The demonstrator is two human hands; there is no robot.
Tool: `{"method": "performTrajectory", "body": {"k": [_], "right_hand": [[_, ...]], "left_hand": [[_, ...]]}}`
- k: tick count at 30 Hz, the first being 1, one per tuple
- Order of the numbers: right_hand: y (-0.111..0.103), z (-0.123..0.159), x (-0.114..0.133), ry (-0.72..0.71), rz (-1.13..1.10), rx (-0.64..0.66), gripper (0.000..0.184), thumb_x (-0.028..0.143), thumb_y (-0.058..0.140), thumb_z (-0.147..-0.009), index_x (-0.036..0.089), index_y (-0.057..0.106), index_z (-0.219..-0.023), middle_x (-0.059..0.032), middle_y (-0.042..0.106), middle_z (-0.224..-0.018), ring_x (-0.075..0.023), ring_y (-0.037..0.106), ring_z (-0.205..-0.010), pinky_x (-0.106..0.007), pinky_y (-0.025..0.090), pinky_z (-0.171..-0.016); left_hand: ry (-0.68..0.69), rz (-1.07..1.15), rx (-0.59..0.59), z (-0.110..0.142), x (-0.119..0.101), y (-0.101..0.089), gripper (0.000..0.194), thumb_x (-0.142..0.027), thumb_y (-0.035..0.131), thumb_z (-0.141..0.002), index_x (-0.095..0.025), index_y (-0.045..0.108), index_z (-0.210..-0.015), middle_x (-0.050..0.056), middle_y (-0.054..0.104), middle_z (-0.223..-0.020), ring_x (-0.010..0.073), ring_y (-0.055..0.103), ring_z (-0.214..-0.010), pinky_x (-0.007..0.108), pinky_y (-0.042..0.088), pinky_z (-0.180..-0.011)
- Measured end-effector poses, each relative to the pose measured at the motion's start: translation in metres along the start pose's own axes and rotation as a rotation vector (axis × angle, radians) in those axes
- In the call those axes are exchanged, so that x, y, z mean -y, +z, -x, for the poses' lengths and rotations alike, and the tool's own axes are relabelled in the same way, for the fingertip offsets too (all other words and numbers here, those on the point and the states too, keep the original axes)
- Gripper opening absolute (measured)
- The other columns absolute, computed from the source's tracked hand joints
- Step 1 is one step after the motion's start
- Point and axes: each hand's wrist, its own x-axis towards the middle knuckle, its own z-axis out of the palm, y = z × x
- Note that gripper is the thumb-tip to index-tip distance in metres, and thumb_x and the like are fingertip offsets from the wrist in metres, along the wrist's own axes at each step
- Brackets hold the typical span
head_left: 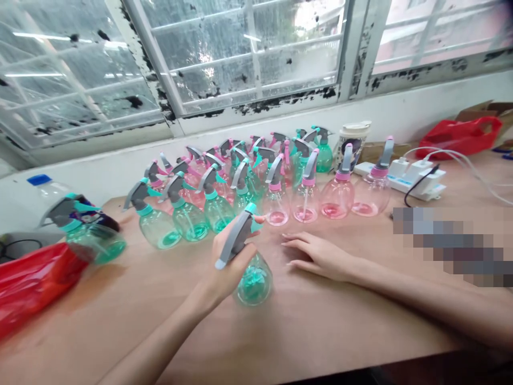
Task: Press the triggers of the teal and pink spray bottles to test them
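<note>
I have the left hand [227,276] wrapped round a green bottle [255,286] at the neck; the right hand [320,256], empty and loosely spread, is near the pink bottles [305,208].

At centre, a spray bottle [255,287] is tinted translucent green, its spray head [235,239] coloured grey and turquoise. Across the middle of the frame, further bottles [337,202] are tinted green or pink (collars [308,182] being turquoise or pink). Red is borne by bags [32,286] at lower left and upper right; a white cup [356,130] is marked with a dark print.
</note>
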Motion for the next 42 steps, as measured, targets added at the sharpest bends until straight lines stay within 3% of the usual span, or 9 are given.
{"method": "performTrajectory", "body": {"k": [5, 8, 12, 16, 22, 29, 35, 42], "right_hand": [[0.004, 0.002, -0.006, -0.033, 0.047, -0.052, 0.039, 0.038, 0.056, -0.095, 0.02, 0.059, -0.129, -0.0141, 0.059, -0.136, -0.0281, 0.055, -0.126, -0.049, 0.048, -0.103], [0.007, 0.003, -0.005, -0.013, 0.045, -0.084, 0.039, 0.037, 0.056, -0.095, 0.021, 0.058, -0.13, -0.0137, 0.06, -0.136, -0.0284, 0.056, -0.126, -0.049, 0.049, -0.102], [0.011, 0.005, -0.005, -0.004, 0.037, -0.093, 0.041, 0.038, 0.055, -0.095, 0.021, 0.057, -0.133, -0.0133, 0.059, -0.137, -0.0287, 0.055, -0.127, -0.051, 0.048, -0.103], [0.012, 0.005, -0.006, -0.003, 0.045, -0.101, 0.042, 0.037, 0.056, -0.095, 0.022, 0.056, -0.135, -0.0128, 0.058, -0.138, -0.0291, 0.054, -0.128, -0.051, 0.048, -0.104], [0.01, 0.005, -0.006, -0.002, 0.083, -0.061, 0.044, 0.037, 0.053, -0.096, 0.019, 0.054, -0.136, -0.0143, 0.053, -0.143, -0.0291, 0.05, -0.132, -0.051, 0.047, -0.105], [0.007, 0.006, -0.008, 0.039, 0.044, -0.005, 0.05, 0.044, 0.051, -0.097, 0.017, 0.052, -0.139, -0.0136, 0.053, -0.145, -0.0285, 0.046, -0.136, -0.051, 0.043, -0.109], [0.008, 0.006, -0.01, 0.052, 0.037, 0.023, 0.053, 0.047, 0.049, -0.097, 0.016, 0.05, -0.14, -0.0129, 0.052, -0.145, -0.0278, 0.043, -0.138, -0.049, 0.041, -0.111], [0.008, 0.006, -0.01, 0.061, 0.037, 0.027, 0.051, 0.047, 0.049, -0.097, 0.016, 0.052, -0.138, -0.0128, 0.052, -0.145, -0.0275, 0.044, -0.137, -0.048, 0.041, -0.111]], "left_hand": [[-0.024, -0.006, 0.003, -0.009, 0.006, 0.0, 0.031, -0.021, 0.054, -0.073, -0.024, 0.064, -0.102, 0.005, 0.07, -0.113, 0.0259, 0.067, -0.102, 0.037, 0.055, -0.082], [-0.043, -0.023, -0.002, -0.011, 0.009, -0.001, 0.023, -0.022, 0.055, -0.071, -0.023, 0.065, -0.091, 0.004, 0.072, -0.095, 0.0234, 0.067, -0.088, 0.033, 0.052, -0.072], [-0.027, -0.073, 0.026, -0.013, 0.009, -0.001, 0.012, -0.024, 0.053, -0.068, -0.022, 0.061, -0.077, 0.001, 0.063, -0.071, 0.0172, 0.056, -0.062, 0.03, 0.042, -0.056], [0.014, -0.09, 0.078, -0.016, 0.009, -0.001, 0.013, -0.024, 0.051, -0.072, -0.023, 0.06, -0.082, -0.001, 0.055, -0.066, 0.0164, 0.049, -0.057, 0.03, 0.04, -0.055], [0.008, -0.077, 0.127, -0.018, 0.011, 0.0, 0.026, -0.023, 0.054, -0.075, -0.025, 0.065, -0.098, 0.0, 0.061, -0.07, 0.0175, 0.054, -0.061, 0.03, 0.045, -0.057], [0.04, 0.003, 0.176, -0.017, 0.013, 0.0, 0.036, -0.021, 0.053, -0.08, -0.025, 0.062, -0.115, 0.005, 0.067, -0.11, 0.0232, 0.065, -0.098, 0.033, 0.053, -0.079], [0.017, -0.047, 0.178, -0.017, 0.007, -0.002, 0.028, -0.025, 0.055, -0.083, -0.021, 0.059, -0.111, 0.007, 0.067, -0.102, 0.0226, 0.068, -0.091, 0.032, 0.056, -0.073], [0.018, -0.033, 0.22, -0.021, 0.014, 0.001, 0.05, -0.024, 0.068, -0.069, -0.02, 0.054, -0.118, 0.011, 0.065, -0.115, 0.0265, 0.07, -0.095, 0.03, 0.058, -0.063]]}}
